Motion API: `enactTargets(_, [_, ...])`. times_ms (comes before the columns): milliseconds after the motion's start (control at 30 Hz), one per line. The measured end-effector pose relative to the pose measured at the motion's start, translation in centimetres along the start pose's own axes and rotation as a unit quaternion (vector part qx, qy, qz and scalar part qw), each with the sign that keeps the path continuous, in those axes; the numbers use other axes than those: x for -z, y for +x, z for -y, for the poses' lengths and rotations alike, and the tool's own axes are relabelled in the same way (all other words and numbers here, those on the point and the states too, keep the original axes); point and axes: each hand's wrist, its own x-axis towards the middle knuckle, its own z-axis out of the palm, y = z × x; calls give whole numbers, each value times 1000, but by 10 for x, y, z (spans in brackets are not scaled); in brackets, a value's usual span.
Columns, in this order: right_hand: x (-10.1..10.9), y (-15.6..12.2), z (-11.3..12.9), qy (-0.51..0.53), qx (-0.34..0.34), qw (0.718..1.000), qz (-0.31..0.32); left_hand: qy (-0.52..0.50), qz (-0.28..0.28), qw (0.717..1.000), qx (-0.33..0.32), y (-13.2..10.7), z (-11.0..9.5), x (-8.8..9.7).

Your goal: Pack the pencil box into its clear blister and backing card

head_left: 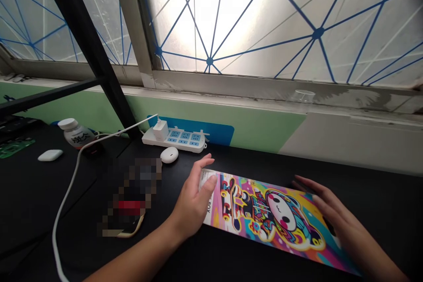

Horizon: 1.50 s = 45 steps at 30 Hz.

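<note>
A long flat box (261, 216) with a bright cartoon print of a character and a skateboard lies on the black table. Its printed face is up, and it slants from upper left to lower right. My left hand (194, 200) grips the white left end, thumb on top and fingers along the end and far edge. My right hand (340, 220) is at the right end, fingers stretched out over the far corner. The right thumb is hidden, so firm contact there cannot be made out.
A white power strip (191, 139) with a plugged-in charger (160, 130) stands by the wall. Its cable (77, 172) runs left. Near it are a white earbud case (169, 154), a blurred-out phone (132, 207), a white bottle (76, 134) and a black frame post (89, 39).
</note>
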Motion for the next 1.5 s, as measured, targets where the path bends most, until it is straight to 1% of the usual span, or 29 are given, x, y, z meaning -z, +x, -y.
enactTargets(100, [2,2,9,-21,-22,999,-8,-21,-13,999,22,2,3,-3])
enactTargets(200, [8,2,9,-21,-28,999,-10,-12,-21,999,48,4,6,-5])
enactTargets(333, [18,5,0,23,-65,997,41,16,-14,1000,23,6,6,-5])
enactTargets(467, [30,12,-15,54,-79,994,49,42,0,999,9,5,3,-6])
enactTargets(533, [34,14,-20,47,-74,995,43,58,-2,998,5,3,2,-7])
enactTargets(600, [36,12,-22,18,-56,998,36,64,-6,998,4,2,1,-8])
enactTargets(767, [31,9,-18,-106,8,994,5,81,-1,997,4,0,2,-10])
enactTargets(833, [27,11,-17,-193,73,978,-22,97,12,995,-4,-1,1,-11])
enactTargets(900, [24,15,-17,-293,157,942,-42,109,27,994,-11,-2,1,-12])
enactTargets(967, [24,21,-17,-371,207,905,-34,109,32,993,-11,-2,1,-12])
enactTargets(1033, [27,25,-16,-415,209,885,-4,102,19,995,-6,-2,2,-10])
enactTargets(1100, [29,27,-14,-429,199,881,24,110,-1,994,-5,0,3,-7])
enactTargets(1133, [29,26,-13,-426,199,882,25,128,-8,992,-8,1,4,-5])
enactTargets(1167, [28,25,-11,-417,201,886,21,155,-6,988,-13,2,4,-2])
enactTargets(1233, [25,22,-8,-394,215,894,-1,227,15,973,-21,5,2,5])
enactTargets(1300, [24,21,-6,-375,233,897,-15,310,44,950,-19,9,-3,12])
enactTargets(1367, [28,23,-6,-372,244,896,-13,386,61,921,-8,11,-9,17])
enactTargets(1433, [34,28,-7,-385,249,889,2,440,77,895,7,12,-15,20])
enactTargets(1500, [38,32,-7,-412,247,877,26,457,100,884,26,12,-19,20])
